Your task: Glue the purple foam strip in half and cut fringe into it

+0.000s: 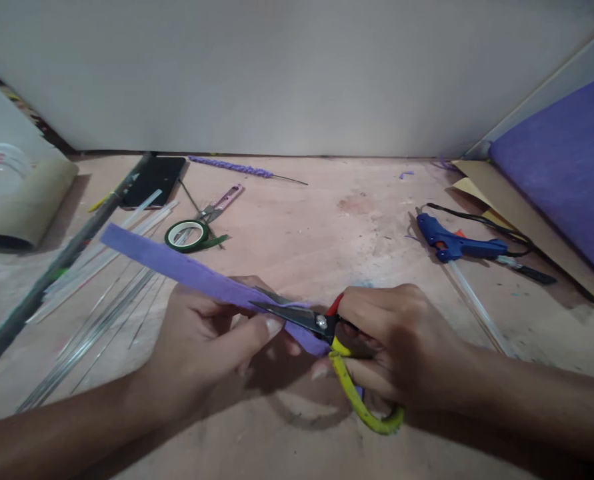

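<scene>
A long purple strip (177,267) slants from the upper left down to the middle, pinched between the thumb and fingers of my left hand (217,333). My right hand (401,340) grips scissors (321,322) with black blades and red and yellow handles. The blades lie parted around the edge of the strip, just beyond my left thumb. Part of the strip bends down below the blades. Some fingertips of my left hand are hidden behind the strip.
A blue glue gun (457,243) lies at the right near brown paper (541,233). Green tape (187,235), small snips (224,202), a phone (154,181) and a fuzzy purple stem (231,167) lie behind. Wires (91,340), clear sticks and a cardboard tube (31,207) are left.
</scene>
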`<state>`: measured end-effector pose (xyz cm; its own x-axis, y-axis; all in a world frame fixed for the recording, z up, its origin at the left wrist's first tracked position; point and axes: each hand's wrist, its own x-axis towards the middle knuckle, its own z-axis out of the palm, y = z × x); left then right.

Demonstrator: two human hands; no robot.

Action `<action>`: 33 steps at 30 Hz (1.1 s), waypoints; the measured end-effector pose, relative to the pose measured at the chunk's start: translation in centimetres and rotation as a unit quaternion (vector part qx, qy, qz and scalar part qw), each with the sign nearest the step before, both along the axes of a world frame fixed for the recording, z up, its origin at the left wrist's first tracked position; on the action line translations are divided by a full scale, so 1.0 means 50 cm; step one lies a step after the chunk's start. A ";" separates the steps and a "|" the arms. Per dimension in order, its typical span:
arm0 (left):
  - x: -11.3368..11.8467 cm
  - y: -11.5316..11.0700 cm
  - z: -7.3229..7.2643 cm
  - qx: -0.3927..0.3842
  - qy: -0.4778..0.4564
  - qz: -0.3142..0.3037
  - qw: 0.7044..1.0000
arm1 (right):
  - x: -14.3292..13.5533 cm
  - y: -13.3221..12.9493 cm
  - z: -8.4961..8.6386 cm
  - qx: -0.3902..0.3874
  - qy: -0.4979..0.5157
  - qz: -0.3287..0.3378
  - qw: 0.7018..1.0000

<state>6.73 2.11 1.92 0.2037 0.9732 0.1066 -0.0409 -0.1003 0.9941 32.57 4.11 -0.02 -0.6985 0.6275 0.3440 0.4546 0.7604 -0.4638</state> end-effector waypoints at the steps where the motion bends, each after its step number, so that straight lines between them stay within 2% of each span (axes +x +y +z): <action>1: 0.002 0.001 0.001 0.003 -0.001 0.002 1.000 | -0.001 0.001 0.002 -0.002 -0.006 -0.002 1.000; 12: 0.001 0.000 0.001 -0.019 0.012 -0.007 1.000 | 0.008 0.002 0.006 0.002 -0.017 0.006 1.000; 22: -0.003 -0.006 -0.020 0.007 0.000 -0.021 1.000 | 0.000 0.003 0.015 -0.008 -0.026 -0.003 1.000; 27: -0.002 -0.011 -0.016 -0.019 0.006 -0.021 1.000 | 0.002 0.001 0.012 0.027 -0.023 -0.004 0.999; 33: -0.002 -0.007 -0.011 -0.001 -0.003 -0.032 0.999 | 0.005 0.004 0.009 0.033 -0.045 -0.013 0.998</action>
<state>6.62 1.77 1.39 0.2651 0.9584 0.1055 -0.0535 -0.0946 0.9941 32.81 4.29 0.44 -0.7118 0.6244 0.3217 0.5124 0.7748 -0.3702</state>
